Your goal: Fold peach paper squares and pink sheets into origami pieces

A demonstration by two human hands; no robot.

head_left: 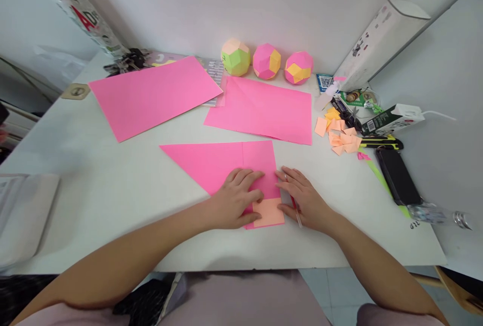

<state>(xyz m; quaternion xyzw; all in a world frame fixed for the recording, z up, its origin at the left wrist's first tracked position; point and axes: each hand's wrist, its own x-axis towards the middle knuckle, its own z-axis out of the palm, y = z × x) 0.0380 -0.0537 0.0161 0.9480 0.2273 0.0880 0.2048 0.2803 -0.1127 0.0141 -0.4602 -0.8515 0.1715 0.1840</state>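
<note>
Pink sheet (230,160); peach slip (269,211); white table (105,180).

A white table (109,180) is carrying a slant-edged pink sheet (221,161); beyond that sheet, another pink page (269,109) and 3 faceted balls (266,61) are resting; right of it, peach slips (342,140) and perhaps a phone (399,177).

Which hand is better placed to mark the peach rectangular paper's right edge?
Probably the right hand: it holds the slim red-and-white pen beside that edge. The left hand rests on the peach rectangular paper and pink paper sheet beneath.
</note>
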